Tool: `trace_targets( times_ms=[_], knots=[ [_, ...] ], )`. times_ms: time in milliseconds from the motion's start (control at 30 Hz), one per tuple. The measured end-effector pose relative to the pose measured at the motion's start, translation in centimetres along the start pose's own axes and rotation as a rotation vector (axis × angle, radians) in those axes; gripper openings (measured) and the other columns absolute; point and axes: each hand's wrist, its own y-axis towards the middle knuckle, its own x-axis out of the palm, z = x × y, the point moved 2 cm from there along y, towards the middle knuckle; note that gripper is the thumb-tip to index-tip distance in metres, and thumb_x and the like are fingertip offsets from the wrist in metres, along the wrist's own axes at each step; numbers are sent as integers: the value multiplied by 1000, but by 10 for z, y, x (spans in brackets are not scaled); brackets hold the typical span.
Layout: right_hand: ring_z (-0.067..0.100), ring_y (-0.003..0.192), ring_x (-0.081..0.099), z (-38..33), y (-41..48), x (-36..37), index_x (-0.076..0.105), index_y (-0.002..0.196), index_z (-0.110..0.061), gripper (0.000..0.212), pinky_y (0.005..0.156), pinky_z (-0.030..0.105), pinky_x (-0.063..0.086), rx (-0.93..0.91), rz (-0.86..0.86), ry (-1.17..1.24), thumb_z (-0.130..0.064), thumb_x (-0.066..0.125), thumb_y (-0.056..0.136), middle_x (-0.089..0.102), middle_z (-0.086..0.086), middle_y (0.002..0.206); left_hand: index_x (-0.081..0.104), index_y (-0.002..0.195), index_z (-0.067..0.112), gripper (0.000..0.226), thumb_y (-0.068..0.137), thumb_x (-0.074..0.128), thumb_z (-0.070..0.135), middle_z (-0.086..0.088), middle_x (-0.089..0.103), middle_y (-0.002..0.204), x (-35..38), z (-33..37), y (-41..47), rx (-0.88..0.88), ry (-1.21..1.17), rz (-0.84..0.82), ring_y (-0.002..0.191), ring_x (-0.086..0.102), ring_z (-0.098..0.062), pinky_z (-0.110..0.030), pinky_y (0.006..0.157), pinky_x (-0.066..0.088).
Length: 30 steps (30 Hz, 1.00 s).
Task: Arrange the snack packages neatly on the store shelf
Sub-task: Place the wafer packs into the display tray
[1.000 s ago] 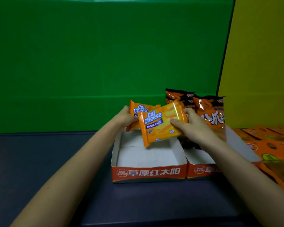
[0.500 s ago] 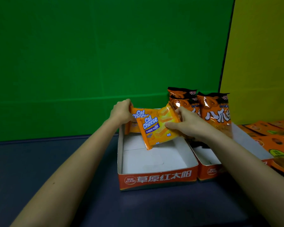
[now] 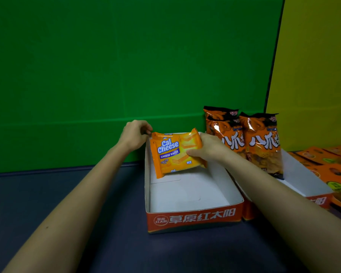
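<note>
The right hand (image 3: 207, 149) grips the front wafer pack (image 3: 176, 152) by its right edge, thumb across the face and fingers behind, holding it upright and slightly tilted at the back of the left tray (image 3: 193, 217). The left hand (image 3: 135, 134) pinches the top left corner of a second wafer pack (image 3: 156, 134), which stands just behind the first and is mostly hidden by it. Both packs sit against the tray's far end; the rest of its white floor is bare. Just to the right, touching it, a second tray (image 3: 311, 192) holds two tall orange snack bags (image 3: 262, 142) standing upright. Farther right, flat orange packets (image 3: 333, 164) lie on the dark shelf (image 3: 110, 243). A green wall (image 3: 106, 66) stands behind.
</note>
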Motion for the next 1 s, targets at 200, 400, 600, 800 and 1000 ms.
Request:
trace_targets(
  times_ms=[200, 400, 600, 800, 1000],
  knots=[
    [32, 121, 50, 0, 12, 6, 43, 129, -1, 55, 95, 35, 41, 92, 44, -13, -29, 64, 86, 51, 16, 133, 68, 99, 2, 21, 81, 57, -1, -12, 72, 97, -1, 0, -10, -7, 13, 67, 92, 65, -27, -29, 84, 47],
    [35, 123, 48, -5, 15, 11, 29, 134, 3, 61, 94, 35, 43, 146, 76, -84, -15, 64, 87, 45, 19, 136, 68, 99, 5, 17, 84, 61, 9, -10, 72, 101, 4, -1, -17, -32, 41, 59, 94, 63, -28, -30, 83, 46],
    [36, 118, 50, -7, 15, 19, 30, 133, -1, 61, 89, 37, 45, -4, 207, -205, -4, 65, 83, 46, 18, 132, 66, 101, 5, 19, 84, 62, 14, -9, 70, 105, 2, 0, -24, -56, 70, 69, 95, 62, -29, -33, 85, 47],
    [31, 120, 42, -8, 16, 21, 40, 126, -4, 52, 84, 33, 47, -134, 275, -405, -9, 66, 82, 41, 14, 131, 64, 105, 4, 23, 84, 62, 15, -10, 67, 108, -5, 3, -36, -85, 103, 91, 97, 61, -30, -34, 85, 46],
    [30, 120, 41, -16, 5, 8, 44, 127, -7, 45, 95, 36, 39, -247, 310, -395, -16, 59, 86, 43, 12, 131, 62, 110, 8, 25, 88, 58, 18, -6, 67, 112, -21, 8, -58, -89, 250, 106, 104, 58, -28, -34, 85, 45]
  ],
)
